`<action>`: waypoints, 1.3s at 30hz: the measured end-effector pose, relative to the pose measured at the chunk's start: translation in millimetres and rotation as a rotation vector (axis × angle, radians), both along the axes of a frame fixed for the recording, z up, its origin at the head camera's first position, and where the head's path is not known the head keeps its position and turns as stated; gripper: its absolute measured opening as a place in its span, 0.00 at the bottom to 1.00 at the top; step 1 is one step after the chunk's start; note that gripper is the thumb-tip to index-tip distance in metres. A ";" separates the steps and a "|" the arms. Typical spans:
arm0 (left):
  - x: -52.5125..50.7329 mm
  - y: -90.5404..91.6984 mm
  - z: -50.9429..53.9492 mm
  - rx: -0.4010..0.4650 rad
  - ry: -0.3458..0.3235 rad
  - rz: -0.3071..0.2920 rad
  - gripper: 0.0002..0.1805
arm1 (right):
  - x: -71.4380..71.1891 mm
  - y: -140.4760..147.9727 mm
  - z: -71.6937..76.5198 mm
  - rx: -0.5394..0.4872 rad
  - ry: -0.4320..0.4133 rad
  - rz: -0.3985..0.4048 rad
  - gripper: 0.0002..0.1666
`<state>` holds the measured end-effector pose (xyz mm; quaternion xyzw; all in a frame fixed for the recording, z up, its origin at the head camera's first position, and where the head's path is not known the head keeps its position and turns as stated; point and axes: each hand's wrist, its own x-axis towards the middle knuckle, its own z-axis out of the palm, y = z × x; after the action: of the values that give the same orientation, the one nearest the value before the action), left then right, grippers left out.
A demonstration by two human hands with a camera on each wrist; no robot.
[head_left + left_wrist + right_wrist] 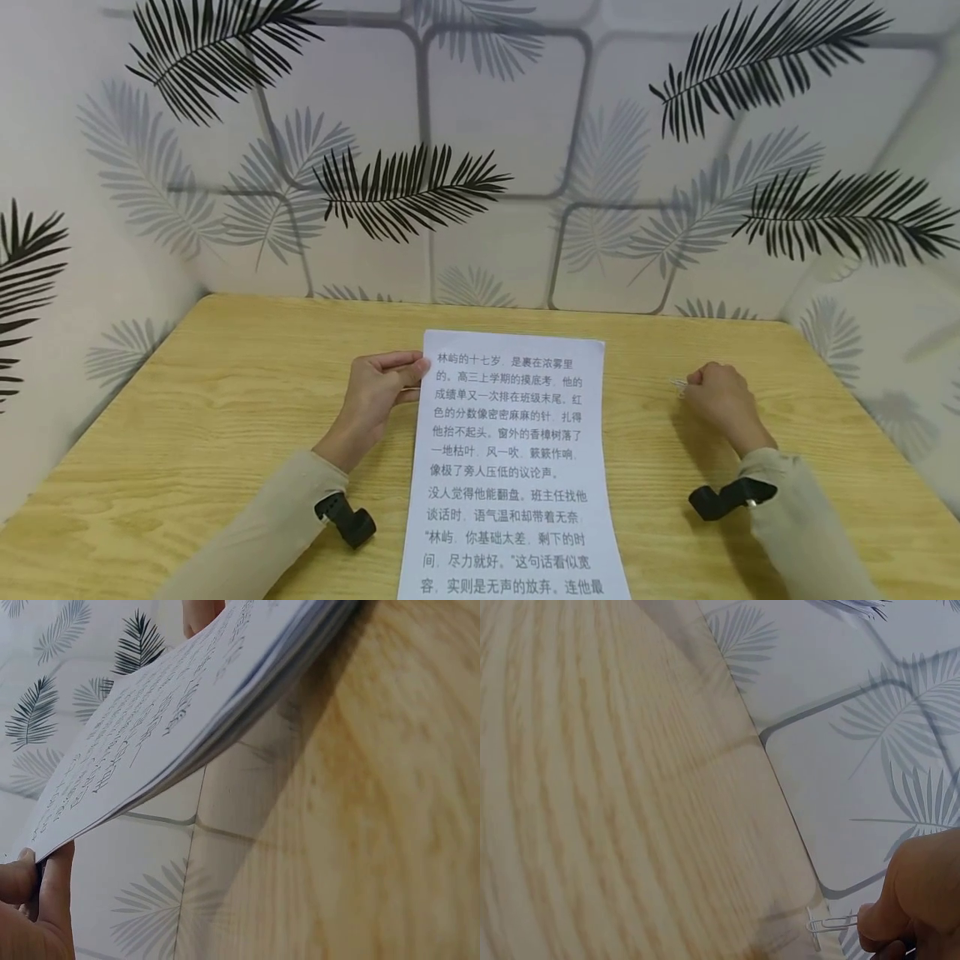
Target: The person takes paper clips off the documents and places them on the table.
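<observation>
A stack of printed paper sheets (510, 467) slants toward me at the middle of the table, its layered edges showing in the left wrist view. My left hand (381, 400) pinches the stack's upper left edge between thumb and fingers; in the left wrist view the hand (37, 907) is at the lower left corner. Right of the stack and apart from it, my right hand (722, 404) pinches a silver paper clip (834, 924) with its looped end sticking out to the left. A second thin wire piece crosses that end; whether it is joined cannot be told.
The wooden table (247, 392) reaches back to a wall (495, 250) patterned with leaves. Black wrist cameras are strapped on the left sleeve (262, 525) and the right sleeve (802, 525).
</observation>
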<state>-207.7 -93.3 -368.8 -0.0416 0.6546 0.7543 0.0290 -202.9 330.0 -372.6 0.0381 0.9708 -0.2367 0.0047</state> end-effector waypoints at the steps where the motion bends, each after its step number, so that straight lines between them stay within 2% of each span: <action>1: -0.1 0.0 -0.1 -0.004 -0.001 0.002 0.16 | 0.6 0.5 -0.9 -0.003 -0.004 -0.007 0.18; 5: 0.0 0.1 -0.6 -0.012 -0.005 0.009 0.16 | 0.2 2.4 -5.6 -0.001 -0.015 -0.021 0.20; 11: -1.3 1.0 -2.4 0.000 -0.017 0.001 0.16 | 0.5 6.6 -13.3 0.003 -0.027 -0.043 0.11; 16: -3.5 2.5 -4.3 -0.005 -0.032 -0.016 0.16 | 3.3 7.6 -14.6 -0.035 -0.015 -0.060 0.13; 21: -6.7 3.0 -6.8 -0.022 -0.055 -0.029 0.16 | 4.5 7.0 -11.5 -0.067 0.044 -0.080 0.14; 34: -19.0 7.2 -14.4 -0.091 -0.104 -0.064 0.15 | 6.6 5.2 -18.0 -0.117 0.019 -0.071 0.17; 39: -22.3 4.9 -18.6 -0.109 -0.141 -0.093 0.15 | 6.5 3.2 -11.3 -0.147 0.025 -0.033 0.21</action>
<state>-230.0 -88.4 -387.4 -0.0656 0.6922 0.7106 0.1076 -196.4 333.2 -383.9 0.0507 0.9500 -0.3080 -0.0087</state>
